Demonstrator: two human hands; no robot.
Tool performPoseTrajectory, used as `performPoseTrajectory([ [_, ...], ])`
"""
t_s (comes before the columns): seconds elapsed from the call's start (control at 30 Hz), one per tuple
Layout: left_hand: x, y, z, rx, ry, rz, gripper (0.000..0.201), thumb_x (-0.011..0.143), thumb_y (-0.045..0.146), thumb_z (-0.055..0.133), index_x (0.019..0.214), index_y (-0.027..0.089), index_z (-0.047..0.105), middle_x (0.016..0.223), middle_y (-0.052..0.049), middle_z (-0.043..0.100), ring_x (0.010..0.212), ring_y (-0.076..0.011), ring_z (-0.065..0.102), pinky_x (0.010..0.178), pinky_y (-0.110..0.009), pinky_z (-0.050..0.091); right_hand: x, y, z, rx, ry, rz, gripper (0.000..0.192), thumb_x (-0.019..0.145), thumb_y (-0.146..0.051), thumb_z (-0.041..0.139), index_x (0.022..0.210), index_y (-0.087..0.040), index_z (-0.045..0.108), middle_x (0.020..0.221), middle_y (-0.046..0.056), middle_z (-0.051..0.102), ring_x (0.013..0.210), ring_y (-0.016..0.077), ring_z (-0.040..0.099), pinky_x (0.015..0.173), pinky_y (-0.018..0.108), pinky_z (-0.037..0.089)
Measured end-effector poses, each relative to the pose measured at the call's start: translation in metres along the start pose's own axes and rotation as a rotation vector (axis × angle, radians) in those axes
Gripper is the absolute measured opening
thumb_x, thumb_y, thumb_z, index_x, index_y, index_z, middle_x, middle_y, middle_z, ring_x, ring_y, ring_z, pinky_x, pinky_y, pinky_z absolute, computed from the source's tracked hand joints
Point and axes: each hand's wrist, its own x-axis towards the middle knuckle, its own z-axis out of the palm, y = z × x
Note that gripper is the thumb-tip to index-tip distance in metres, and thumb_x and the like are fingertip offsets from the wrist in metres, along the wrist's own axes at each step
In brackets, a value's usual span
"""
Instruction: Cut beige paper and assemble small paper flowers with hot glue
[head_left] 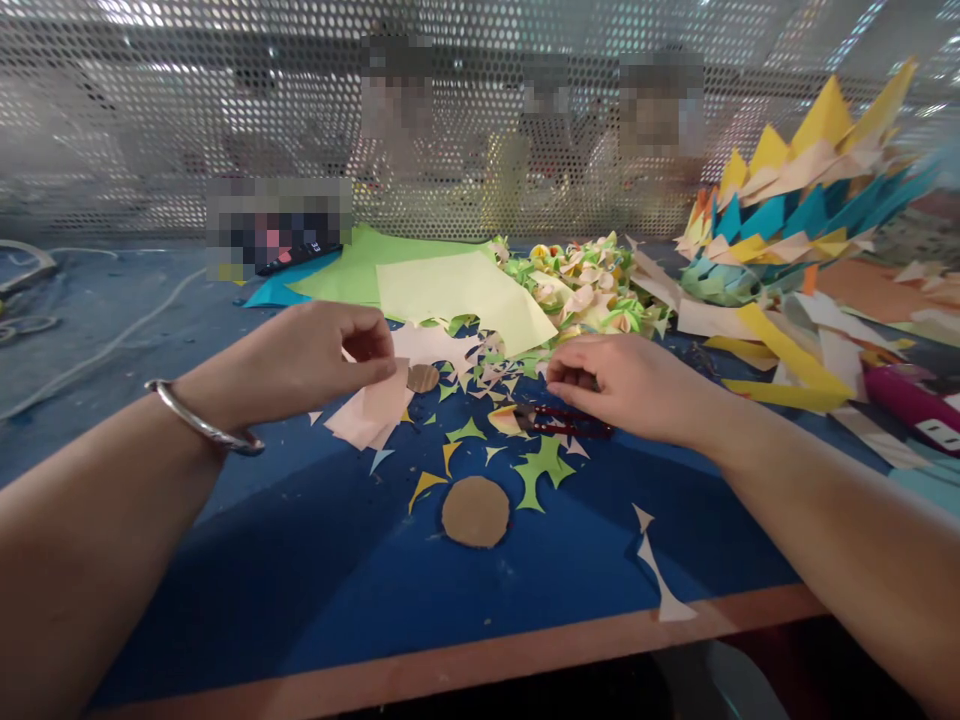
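My left hand [315, 355] pinches a folded pale pink paper piece [371, 410] between thumb and fingers, just above the blue table top [285, 560]; a metal bangle sits on that wrist. My right hand [626, 385] rests palm down over a pair of dark red scissors [570, 425], fingers curled on the handles. Between the hands lie a small brown disc [422, 377] and many green, yellow and pink paper scraps [480, 395]. A larger brown cardboard disc [475, 511] lies nearer to me.
Yellow-green paper sheets [450, 285] and a pile of small folded paper flowers [585, 285] lie behind the hands. A spiky stack of coloured folded papers [787, 210] stands at the right. A perforated metal screen [225, 90] backs the table, with people behind it. Cables lie at left.
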Motion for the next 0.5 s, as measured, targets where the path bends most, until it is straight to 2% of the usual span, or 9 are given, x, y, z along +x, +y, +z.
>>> performPoseTrajectory([
  [0.07, -0.002, 0.008, 0.005, -0.108, 0.106, 0.015, 0.014, 0.075, 0.034, 0.068, 0.071, 0.021, 0.063, 0.068, -0.001, 0.065, 0.062, -0.0174, 0.057, 0.057, -0.028, 0.039, -0.002, -0.002, -0.003, 0.033, 0.001, -0.023, 0.010, 0.085, -0.023, 0.058, 0.077, -0.018, 0.063, 0.078, 0.003, 0.065, 0.067, 0.0144, 0.056, 0.061, 0.027, 0.038],
  [0.13, -0.004, 0.018, 0.013, -0.311, 0.202, 0.023, 0.015, 0.076, 0.033, 0.069, 0.078, 0.021, 0.061, 0.074, -0.002, 0.065, 0.067, -0.0173, 0.060, 0.059, -0.028, 0.044, -0.004, -0.004, -0.006, 0.059, -0.040, -0.043, 0.011, 0.085, -0.026, 0.059, 0.078, -0.018, 0.063, 0.077, 0.003, 0.065, 0.066, 0.0141, 0.056, 0.060, 0.027, 0.037],
  [0.2, -0.008, 0.028, 0.023, -0.524, 0.221, 0.000, 0.017, 0.080, 0.034, 0.068, 0.080, 0.022, 0.056, 0.076, -0.001, 0.063, 0.066, -0.0153, 0.060, 0.057, -0.026, 0.049, -0.005, -0.006, -0.006, 0.051, -0.098, -0.037, 0.012, 0.085, -0.028, 0.061, 0.078, -0.019, 0.063, 0.075, 0.002, 0.064, 0.065, 0.0140, 0.055, 0.058, 0.026, 0.036],
  [0.27, -0.012, 0.037, 0.033, -0.693, 0.166, 0.004, 0.018, 0.083, 0.034, 0.065, 0.080, 0.021, 0.053, 0.075, 0.000, 0.060, 0.063, -0.0127, 0.058, 0.054, -0.024, 0.051, -0.006, -0.008, -0.006, 0.020, -0.143, -0.016, 0.011, 0.084, -0.028, 0.061, 0.078, -0.019, 0.063, 0.075, 0.002, 0.063, 0.065, 0.0141, 0.053, 0.057, 0.026, 0.034],
  [0.4, -0.019, 0.052, 0.048, -0.854, 0.001, 0.021, 0.016, 0.089, 0.032, 0.059, 0.088, 0.023, 0.047, 0.076, 0.000, 0.061, 0.068, -0.0160, 0.063, 0.047, -0.024, 0.054, -0.004, -0.011, -0.003, 0.006, -0.186, 0.037, 0.006, 0.082, -0.021, 0.059, 0.076, -0.019, 0.061, 0.070, 0.001, 0.061, 0.059, 0.0124, 0.050, 0.052, 0.026, 0.030],
  [0.5, -0.020, 0.056, 0.053, -0.927, -0.004, -0.007, 0.015, 0.089, 0.029, 0.057, 0.089, 0.022, 0.045, 0.076, 0.001, 0.062, 0.069, -0.0161, 0.066, 0.053, -0.026, 0.058, -0.004, -0.012, -0.003, 0.017, -0.175, 0.059, 0.006, 0.077, -0.018, 0.059, 0.072, -0.019, 0.059, 0.067, 0.001, 0.061, 0.055, 0.0112, 0.049, 0.051, 0.025, 0.030],
])
